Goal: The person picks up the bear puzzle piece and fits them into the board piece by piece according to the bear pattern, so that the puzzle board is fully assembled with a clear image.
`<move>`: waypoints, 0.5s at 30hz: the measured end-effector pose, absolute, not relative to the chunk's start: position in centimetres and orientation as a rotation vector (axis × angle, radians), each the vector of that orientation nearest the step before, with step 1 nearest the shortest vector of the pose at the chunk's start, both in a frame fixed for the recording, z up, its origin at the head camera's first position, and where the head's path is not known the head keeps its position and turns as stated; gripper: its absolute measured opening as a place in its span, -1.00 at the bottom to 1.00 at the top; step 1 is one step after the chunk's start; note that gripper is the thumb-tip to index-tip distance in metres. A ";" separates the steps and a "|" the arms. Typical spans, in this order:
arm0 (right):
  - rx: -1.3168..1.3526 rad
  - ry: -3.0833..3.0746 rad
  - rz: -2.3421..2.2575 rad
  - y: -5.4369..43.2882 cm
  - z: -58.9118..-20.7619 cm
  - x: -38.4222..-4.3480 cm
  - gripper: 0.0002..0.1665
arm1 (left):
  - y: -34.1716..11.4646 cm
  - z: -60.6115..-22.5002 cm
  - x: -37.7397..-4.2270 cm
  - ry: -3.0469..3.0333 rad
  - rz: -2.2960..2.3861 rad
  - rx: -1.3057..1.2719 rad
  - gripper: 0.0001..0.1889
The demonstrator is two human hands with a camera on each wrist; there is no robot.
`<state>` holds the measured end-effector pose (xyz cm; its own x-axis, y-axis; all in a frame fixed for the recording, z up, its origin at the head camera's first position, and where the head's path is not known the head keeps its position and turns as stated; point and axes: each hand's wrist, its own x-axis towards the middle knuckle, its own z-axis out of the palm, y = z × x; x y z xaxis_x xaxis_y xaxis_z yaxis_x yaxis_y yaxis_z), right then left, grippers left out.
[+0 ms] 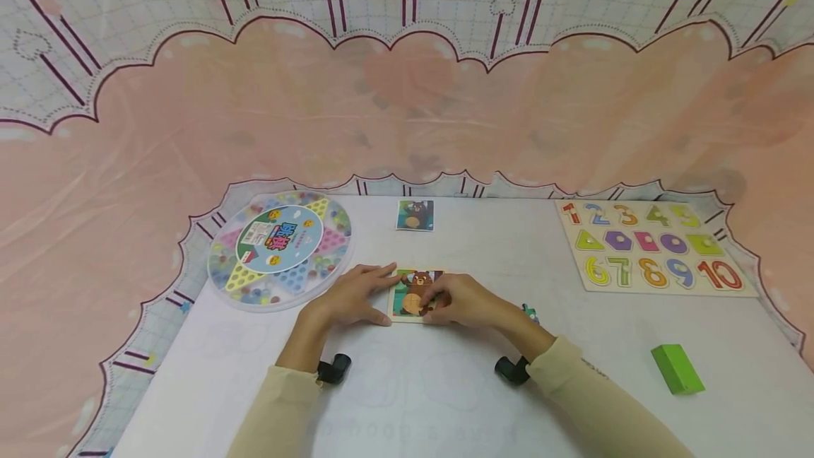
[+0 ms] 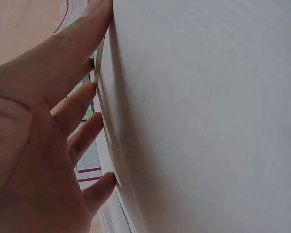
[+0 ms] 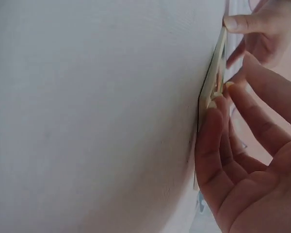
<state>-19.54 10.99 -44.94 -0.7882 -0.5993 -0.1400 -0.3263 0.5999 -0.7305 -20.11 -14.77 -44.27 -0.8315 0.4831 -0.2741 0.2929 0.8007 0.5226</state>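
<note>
A small wooden bear puzzle (image 1: 415, 287) lies on the white table, its picture a brown bear on green. My left hand (image 1: 355, 297) spreads at its left side, thumb at the near corner and fingertips by the upper left edge. Over the lower right part, my right hand (image 1: 467, 301) bends its fingers and pinches a puzzle piece mostly hidden beneath them. The right wrist view shows the curled right fingers (image 3: 209, 128) at the thin puzzle's edge (image 3: 214, 73). Beside the right wrist lies a small teal piece (image 1: 530, 313), partly hidden by the arm.
A matching bear picture card (image 1: 415, 215) lies beyond the puzzle. At the left is a round Chinese checkers set (image 1: 280, 249). A wooden number board (image 1: 658, 247) occupies the far right, with a green block (image 1: 677, 369) nearer. Patterned cloth hangs behind the table.
</note>
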 end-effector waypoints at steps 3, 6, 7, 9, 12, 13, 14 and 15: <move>-0.730 2.450 -1.013 11.2 -44.8 -19.5 -0.72 | -14.8 -44.2 -20.1 2.589 0.653 0.586 -0.14; -0.722 2.445 -0.997 11.6 -44.3 -19.4 -0.70 | -14.9 -44.2 -20.1 2.588 0.656 0.591 -0.15; -0.721 2.443 -0.993 11.8 -44.1 -19.4 -0.69 | -14.9 -44.1 -20.1 2.588 0.657 0.595 -0.15; -0.715 2.442 -0.995 12.5 -43.7 -19.2 -0.64 | -14.8 -44.1 -20.1 2.586 0.659 0.599 -0.15; -0.692 2.465 -1.014 14.0 -43.0 -18.9 -0.54 | -14.8 -44.2 -20.1 2.588 0.659 0.601 -0.14; -0.678 2.474 -1.024 14.6 -42.8 -18.8 -0.50 | -14.8 -44.2 -20.1 2.588 0.659 0.599 -0.14; -0.670 2.490 -1.032 15.3 -42.5 -18.7 -0.47 | -14.8 -44.2 -20.1 2.589 0.658 0.600 -0.13; -0.653 2.505 -1.041 16.1 -42.3 -18.6 -0.43 | -14.8 -44.2 -20.0 2.592 0.653 0.603 -0.13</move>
<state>-18.58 16.06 -42.30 -0.8326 -0.5360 -0.1395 -0.2793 0.6239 -0.7299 -20.04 -14.81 -44.19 -0.8275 0.4930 -0.2687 0.3067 0.7977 0.5192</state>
